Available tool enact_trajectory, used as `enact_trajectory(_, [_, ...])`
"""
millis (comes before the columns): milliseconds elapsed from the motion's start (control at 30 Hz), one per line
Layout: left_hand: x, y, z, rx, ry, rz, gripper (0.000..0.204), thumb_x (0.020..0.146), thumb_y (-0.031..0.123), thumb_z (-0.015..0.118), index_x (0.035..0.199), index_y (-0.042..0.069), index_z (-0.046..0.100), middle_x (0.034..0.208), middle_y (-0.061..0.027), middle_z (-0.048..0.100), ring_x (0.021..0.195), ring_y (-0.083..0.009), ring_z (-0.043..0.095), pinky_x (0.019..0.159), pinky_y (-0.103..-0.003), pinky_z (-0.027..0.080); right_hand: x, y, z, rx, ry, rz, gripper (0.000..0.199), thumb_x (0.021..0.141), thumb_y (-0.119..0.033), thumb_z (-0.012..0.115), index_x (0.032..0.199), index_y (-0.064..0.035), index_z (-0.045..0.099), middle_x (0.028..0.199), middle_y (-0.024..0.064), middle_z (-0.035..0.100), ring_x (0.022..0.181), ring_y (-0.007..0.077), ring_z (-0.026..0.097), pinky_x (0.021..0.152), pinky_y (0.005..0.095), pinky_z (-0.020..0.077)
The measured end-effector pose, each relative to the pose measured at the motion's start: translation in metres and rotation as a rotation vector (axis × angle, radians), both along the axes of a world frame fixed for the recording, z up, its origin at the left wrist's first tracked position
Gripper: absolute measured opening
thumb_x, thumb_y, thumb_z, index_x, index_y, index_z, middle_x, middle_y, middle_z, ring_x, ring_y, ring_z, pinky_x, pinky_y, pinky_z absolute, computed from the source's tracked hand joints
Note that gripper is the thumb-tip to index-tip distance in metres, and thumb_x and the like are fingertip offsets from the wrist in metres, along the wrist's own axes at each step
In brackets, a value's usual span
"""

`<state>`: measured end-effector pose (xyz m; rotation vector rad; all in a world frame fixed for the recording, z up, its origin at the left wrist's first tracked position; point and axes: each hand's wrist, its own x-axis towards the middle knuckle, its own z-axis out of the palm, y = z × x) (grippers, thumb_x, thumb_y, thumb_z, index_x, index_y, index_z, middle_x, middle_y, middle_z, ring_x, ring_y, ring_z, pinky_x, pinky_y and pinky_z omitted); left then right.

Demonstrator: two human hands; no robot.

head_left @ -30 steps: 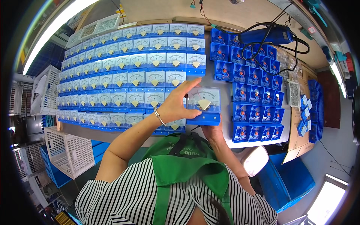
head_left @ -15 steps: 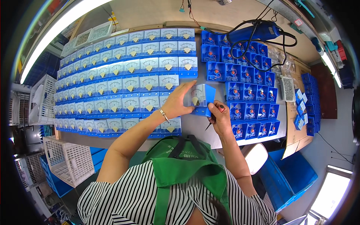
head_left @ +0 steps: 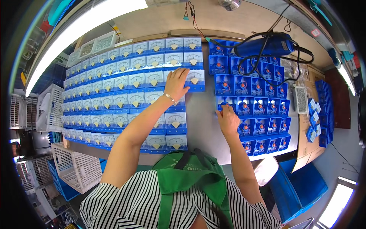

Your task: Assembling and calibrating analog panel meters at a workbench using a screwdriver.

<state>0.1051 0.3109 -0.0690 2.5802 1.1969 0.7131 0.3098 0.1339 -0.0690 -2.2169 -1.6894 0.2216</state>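
My left hand [head_left: 177, 84] lies over the rows of blue panel meters with clear fronts, its fingers bent and the thumb apart. It touches the left side of the end meter [head_left: 195, 79] in the third row and hides the meters beneath it. My right hand [head_left: 229, 121] has its fingers curled on the near edge of a blue meter box [head_left: 227, 102]. That box stands with its open back up, wires and an orange part inside, at the left end of a row of similar boxes [head_left: 245, 105]. Whether a tool is also in my right hand is hidden.
A blue power tool [head_left: 263, 46] with a looping black cable hangs over the far right boxes. Trays of small parts [head_left: 103, 42] stand at the far left, another tray [head_left: 301, 100] at the right. A white crate [head_left: 76, 171] and blue bin [head_left: 301, 187] flank me.
The meter held between my hands has left the middle; one more open-backed box stands at the right group's edge. My left hand moved up and left to the meters; the thin dark tool is out of sight.
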Motion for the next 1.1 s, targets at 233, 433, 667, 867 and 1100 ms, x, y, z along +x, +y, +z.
enact_trajectory(233, [0.029,0.029,-0.002,0.017,0.306,-0.058,0.071,0.062,0.023,0.079,0.126,0.010,0.051,0.120,-0.0110,0.054,0.121,-0.0300,0.046,0.105,-0.055,0.032,-0.021,-0.030,0.027,0.098,0.595,0.043,0.024,0.078,-0.008,0.069,0.101,-0.0034,0.065,0.074,0.0078,0.062,0.057,0.0188,0.057,0.056,0.0306,0.0463])
enact_trajectory(433, [0.008,-0.032,0.063,-0.276,-0.152,-0.197,0.070,0.060,0.019,0.074,0.125,0.008,0.051,0.110,-0.0149,0.054,0.107,-0.0327,0.053,0.096,-0.040,0.042,-0.023,-0.032,0.041,-0.104,1.505,-0.322,0.017,0.088,-0.012,0.062,0.099,0.0009,0.064,0.066,0.0003,0.055,0.052,0.0065,0.045,0.046,0.0229,0.0344])
enact_trajectory(667, [-0.010,-0.107,0.118,-0.687,-0.493,-0.350,0.085,0.060,0.023,0.072,0.139,0.009,0.042,0.120,-0.0153,0.054,0.112,-0.0292,0.054,0.099,-0.036,0.040,-0.055,-0.045,0.055,0.074,2.032,-0.129,0.007,0.090,-0.013,0.059,0.087,-0.0074,0.061,0.069,0.0014,0.059,0.051,0.0092,0.051,0.045,0.0219,0.0383])
enact_trajectory(867, [-0.009,-0.121,0.130,-0.640,-0.465,-0.360,0.094,0.058,0.026,0.073,0.143,0.009,0.037,0.119,-0.0159,0.056,0.112,-0.0286,0.055,0.100,-0.037,0.040,-0.057,-0.059,0.070,-0.018,2.051,-0.208,0.008,0.088,-0.015,0.061,0.093,-0.0088,0.063,0.074,0.0030,0.063,0.052,0.0107,0.054,0.045,0.0229,0.0406])
enact_trajectory(1100, [-0.012,-0.131,0.133,-0.650,-0.441,-0.383,0.094,0.058,0.026,0.073,0.143,0.008,0.036,0.120,-0.0162,0.056,0.113,-0.0289,0.055,0.100,-0.038,0.041,-0.065,-0.069,0.070,0.080,2.097,-0.202,0.018,0.087,-0.014,0.064,0.104,-0.0080,0.066,0.097,0.0048,0.068,0.081,0.0160,0.066,0.071,0.0299,0.0550])
